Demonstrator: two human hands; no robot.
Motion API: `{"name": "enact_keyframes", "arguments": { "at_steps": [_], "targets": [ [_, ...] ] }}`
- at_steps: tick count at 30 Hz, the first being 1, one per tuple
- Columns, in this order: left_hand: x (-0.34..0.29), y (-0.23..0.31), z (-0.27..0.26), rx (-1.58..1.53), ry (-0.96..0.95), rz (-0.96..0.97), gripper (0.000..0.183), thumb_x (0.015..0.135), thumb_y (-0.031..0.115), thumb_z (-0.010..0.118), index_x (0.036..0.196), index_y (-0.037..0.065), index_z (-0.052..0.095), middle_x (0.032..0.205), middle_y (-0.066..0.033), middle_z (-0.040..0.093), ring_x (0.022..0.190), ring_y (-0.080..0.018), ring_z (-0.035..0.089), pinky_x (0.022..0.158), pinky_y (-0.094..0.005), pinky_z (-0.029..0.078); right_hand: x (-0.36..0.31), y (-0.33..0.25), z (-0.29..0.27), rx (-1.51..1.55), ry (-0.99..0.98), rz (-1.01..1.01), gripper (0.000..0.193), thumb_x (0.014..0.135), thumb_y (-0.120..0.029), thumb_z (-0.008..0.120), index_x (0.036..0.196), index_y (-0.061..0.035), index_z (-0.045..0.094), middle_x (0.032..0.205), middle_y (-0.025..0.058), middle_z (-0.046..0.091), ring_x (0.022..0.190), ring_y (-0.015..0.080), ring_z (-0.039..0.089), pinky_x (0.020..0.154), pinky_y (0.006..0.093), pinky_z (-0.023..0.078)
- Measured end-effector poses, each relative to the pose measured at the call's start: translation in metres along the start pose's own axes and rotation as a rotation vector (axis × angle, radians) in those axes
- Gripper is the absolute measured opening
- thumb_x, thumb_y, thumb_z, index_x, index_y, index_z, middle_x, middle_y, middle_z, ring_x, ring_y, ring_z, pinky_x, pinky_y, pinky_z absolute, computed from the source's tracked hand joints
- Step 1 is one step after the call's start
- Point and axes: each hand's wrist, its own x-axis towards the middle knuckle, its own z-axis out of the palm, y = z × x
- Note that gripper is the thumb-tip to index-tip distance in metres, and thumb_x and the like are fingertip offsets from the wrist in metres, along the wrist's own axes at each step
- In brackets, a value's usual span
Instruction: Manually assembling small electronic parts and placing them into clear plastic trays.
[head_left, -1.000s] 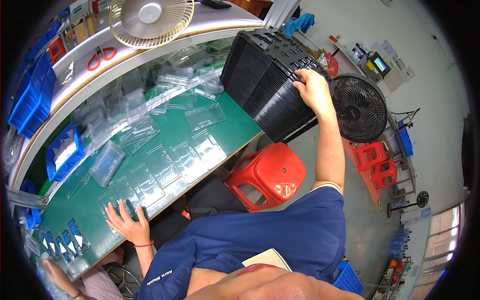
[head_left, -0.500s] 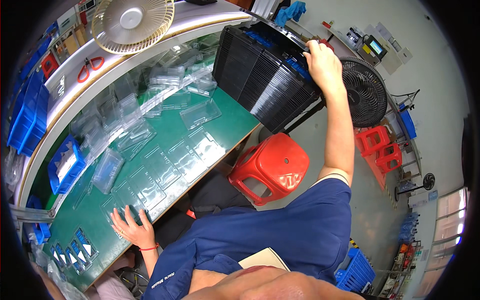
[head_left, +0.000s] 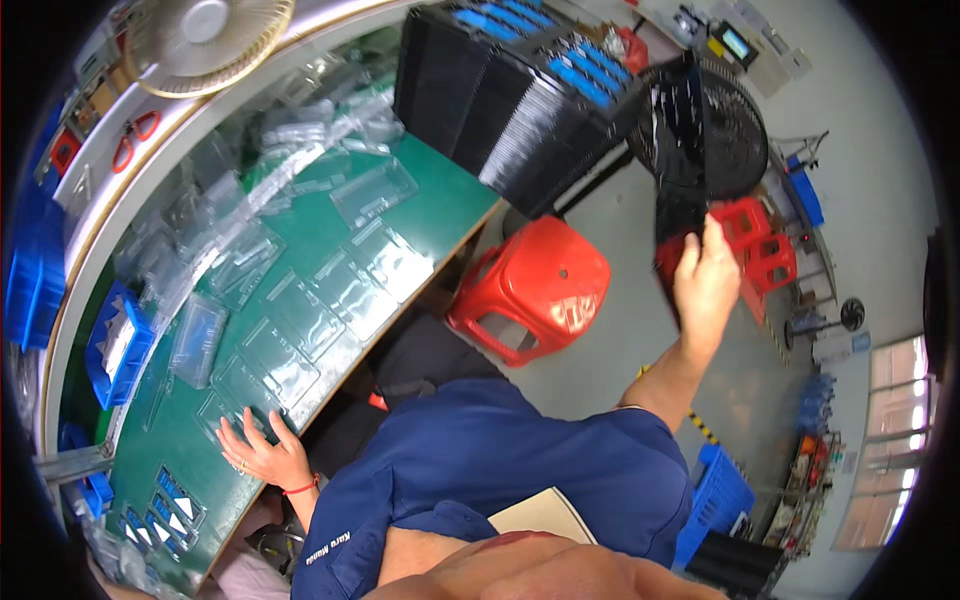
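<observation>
My right hand (head_left: 708, 278) grips a thin black plastic tray (head_left: 682, 150) by its near edge, out to the right over the floor. Apart from it, a tall stack of black trays (head_left: 480, 115) stands at the table's far right end, with blue pieces (head_left: 582, 78) lying in its top tray. On the green table (head_left: 445, 175), my left hand (head_left: 268, 450) rests with fingers spread, touching the nearest clear plastic shell (head_left: 215, 415). A row of these clear shells (head_left: 305, 315) runs along the table's front edge. Several blue-and-white pieces (head_left: 170, 510) lie at the table's near left.
Loose clear shells (head_left: 215, 225) are heaped along the back. A blue bin (head_left: 120, 345) stands at the left. On the shelf are a fan (head_left: 205, 45) and red scissors (head_left: 135, 138). Beside the table stands a red stool (head_left: 540, 285); a black floor fan (head_left: 735, 130) is behind the held tray.
My right hand has taken the black tray off the top of the stack and swung it right and nearer, baring the blue pieces. My left hand has stayed on the table.
</observation>
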Motion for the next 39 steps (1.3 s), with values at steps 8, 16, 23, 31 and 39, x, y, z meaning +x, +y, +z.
{"name": "enact_keyframes", "arguments": {
  "at_steps": [8,16,23,31,39],
  "targets": [
    [0.010,0.007,0.006,-0.038,0.011,0.102,0.037,0.089,0.035,0.065,0.116,0.011,0.065,0.139,-0.0151,0.047,0.130,-0.0365,0.041,0.106,-0.0523,0.031,-0.079,0.048,0.204,-0.305,-0.660,0.483,0.020,0.088,-0.018,0.053,0.093,-0.0068,0.069,0.095,0.0103,0.072,0.088,0.0285,0.070,0.078,0.0395,0.057],
    [0.007,0.002,0.008,-0.056,-0.014,0.084,0.036,0.089,0.030,0.066,0.117,0.008,0.064,0.138,-0.0170,0.046,0.129,-0.0390,0.041,0.106,-0.0509,0.034,-0.134,0.020,0.391,-0.245,-0.868,0.568,0.033,0.088,-0.030,0.063,0.113,-0.0089,0.069,0.117,0.0158,0.066,0.109,0.0273,0.065,0.086,0.0379,0.055],
    [0.006,0.004,0.003,-0.064,-0.011,0.054,0.041,0.088,0.025,0.066,0.122,0.005,0.059,0.139,-0.0183,0.045,0.130,-0.0401,0.039,0.107,-0.0510,0.033,-0.030,0.025,0.296,0.071,-0.336,0.737,0.038,0.084,-0.037,0.065,0.097,-0.0017,0.063,0.094,0.0223,0.068,0.091,0.0402,0.066,0.078,0.0500,0.053],
    [0.004,0.006,0.003,-0.047,0.033,0.071,0.045,0.092,0.035,0.061,0.123,0.003,0.059,0.138,-0.0196,0.045,0.129,-0.0403,0.040,0.106,-0.0517,0.034,0.187,0.006,0.147,0.559,0.426,-0.122,0.012,0.084,-0.016,0.066,0.093,-0.0096,0.070,0.083,0.0113,0.069,0.079,0.0310,0.063,0.077,0.0406,0.050],
    [0.004,0.009,-0.002,-0.079,0.049,0.092,0.041,0.090,0.033,0.064,0.118,0.003,0.061,0.134,-0.0210,0.048,0.124,-0.0418,0.045,0.102,-0.0516,0.038,0.267,-0.041,0.179,0.118,-0.344,-0.179,0.040,0.088,-0.040,0.062,0.117,-0.0135,0.064,0.116,0.0131,0.067,0.113,0.0306,0.060,0.099,0.0478,0.039]
  ]
}}
